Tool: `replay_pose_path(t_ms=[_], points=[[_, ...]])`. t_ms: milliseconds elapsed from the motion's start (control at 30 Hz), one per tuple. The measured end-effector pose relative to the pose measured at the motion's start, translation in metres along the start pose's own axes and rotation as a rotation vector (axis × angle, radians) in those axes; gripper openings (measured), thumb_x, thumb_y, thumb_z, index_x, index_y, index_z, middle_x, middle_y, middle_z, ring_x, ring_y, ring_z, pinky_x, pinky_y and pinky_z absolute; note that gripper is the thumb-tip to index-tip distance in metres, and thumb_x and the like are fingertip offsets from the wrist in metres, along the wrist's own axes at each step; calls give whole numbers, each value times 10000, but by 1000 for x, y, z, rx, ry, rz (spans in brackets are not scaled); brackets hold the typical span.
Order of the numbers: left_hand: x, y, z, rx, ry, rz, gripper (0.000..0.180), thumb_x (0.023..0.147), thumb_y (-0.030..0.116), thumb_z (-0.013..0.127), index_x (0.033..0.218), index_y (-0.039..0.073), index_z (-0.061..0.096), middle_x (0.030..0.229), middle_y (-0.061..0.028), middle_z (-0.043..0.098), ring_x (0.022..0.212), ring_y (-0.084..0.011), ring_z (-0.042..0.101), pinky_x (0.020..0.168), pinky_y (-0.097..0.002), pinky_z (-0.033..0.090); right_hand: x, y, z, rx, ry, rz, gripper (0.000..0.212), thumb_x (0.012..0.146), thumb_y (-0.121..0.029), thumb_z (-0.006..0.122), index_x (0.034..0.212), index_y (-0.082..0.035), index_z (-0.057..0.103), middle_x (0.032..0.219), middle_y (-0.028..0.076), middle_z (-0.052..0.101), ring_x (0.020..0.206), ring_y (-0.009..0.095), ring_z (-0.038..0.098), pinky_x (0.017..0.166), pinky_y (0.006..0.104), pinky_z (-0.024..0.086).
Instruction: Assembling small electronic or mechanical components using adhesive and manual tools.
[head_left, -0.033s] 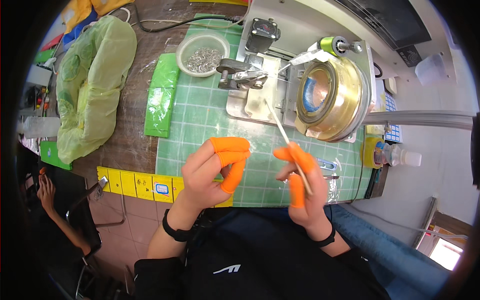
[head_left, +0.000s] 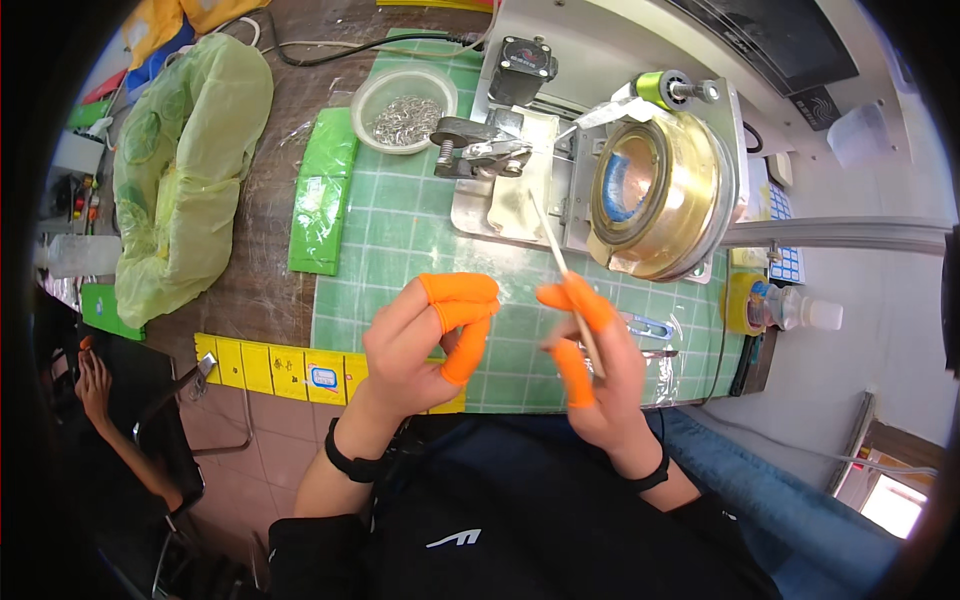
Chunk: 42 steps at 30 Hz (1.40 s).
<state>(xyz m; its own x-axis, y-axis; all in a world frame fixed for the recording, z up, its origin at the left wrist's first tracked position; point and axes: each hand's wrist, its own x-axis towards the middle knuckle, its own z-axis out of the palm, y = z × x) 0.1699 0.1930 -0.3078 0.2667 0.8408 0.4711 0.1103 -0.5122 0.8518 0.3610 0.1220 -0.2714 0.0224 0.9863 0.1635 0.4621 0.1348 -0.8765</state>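
Orange finger cots cover several fingertips of both hands. My left hand (head_left: pixel 415 340) is closed in a pinch over the green gridded mat (head_left: pixel 390 240); whatever lies between its fingertips is too small to make out. To its right, my right hand (head_left: pixel 603 370) grips a thin pale stick (head_left: pixel 556 245) that slants up and away. The stick's far end reaches the metal base of a bench machine, near a pale pad (head_left: pixel 512 215). A clamp-like metal mechanism (head_left: pixel 485 147) stands just beyond that end. Right of it sits a large brass-coloured round bowl (head_left: pixel 665 200) with a blue inner band.
A round tub (head_left: pixel 365 125) of small metal parts stands beside a green packet (head_left: pixel 322 195). Farther left lies a basket lined with yellowish cloth (head_left: pixel 210 170). A yellow strip (head_left: pixel 257 368) edges the table. A bottle (head_left: pixel 750 303) and blue tool (head_left: pixel 650 327) lie right. Another person's hand (head_left: pixel 93 385) shows far left.
My right hand has shifted slightly to the left, and its fingers have moved along the stick. My left hand stays in the same pinch at the same place.
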Motion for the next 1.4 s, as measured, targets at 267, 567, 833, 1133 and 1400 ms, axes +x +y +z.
replay_pose_path(t_ms=[267, 567, 833, 1133, 1400], points=[[-4, -5, 2, 80, -14, 61, 230, 788, -126, 702, 985, -9, 724, 1069, -120, 706, 704, -91, 625, 492, -188, 465, 2, -4, -12, 43, -485, 170, 872, 843, -117, 791, 1554, -12, 298, 1456, 199, 474, 998, 267, 639, 830, 347, 549], [-1, 1, 5, 155, 16, 71, 177, 827, -115, 696, 981, -32, 723, 1045, -141, 715, 786, -165, 654, 580, -224, 492, -19, 34, -99, -847, 115, -10, 651, 901, -86, 702, 1494, -34, 438, 1497, 205, 476, 1339, 387, 481, 1097, 444, 387], [21, 37, -22, 209, -127, 195, 58, 897, 72, 677, 929, 45, 718, 1040, -106, 709, 1099, -334, 630, 1175, -485, 294, -29, 59, -130, -460, 154, 60, 558, 932, -44, 643, 1461, 3, 472, 1460, 173, 528, 1322, 332, 528, 1075, 407, 428], [104, -29, -41, -885, 224, -10, 175, 1015, 75, 545, 1135, -6, 643, 1178, -77, 658, 1105, -184, 608, 1043, -316, 406, -70, 141, -146, 516, 410, 287, 224, 1006, -64, 544, 1150, 72, 649, 955, 148, 699, 689, 140, 633, 631, 252, 514], [94, -70, -29, -565, 65, -31, 201, 1025, 65, 552, 1197, 4, 634, 1239, -70, 633, 989, -110, 564, 885, -264, 423, -74, 147, -146, 495, 455, 229, 240, 1023, -104, 532, 1120, 74, 660, 882, 137, 682, 596, 122, 554, 556, 229, 449]])
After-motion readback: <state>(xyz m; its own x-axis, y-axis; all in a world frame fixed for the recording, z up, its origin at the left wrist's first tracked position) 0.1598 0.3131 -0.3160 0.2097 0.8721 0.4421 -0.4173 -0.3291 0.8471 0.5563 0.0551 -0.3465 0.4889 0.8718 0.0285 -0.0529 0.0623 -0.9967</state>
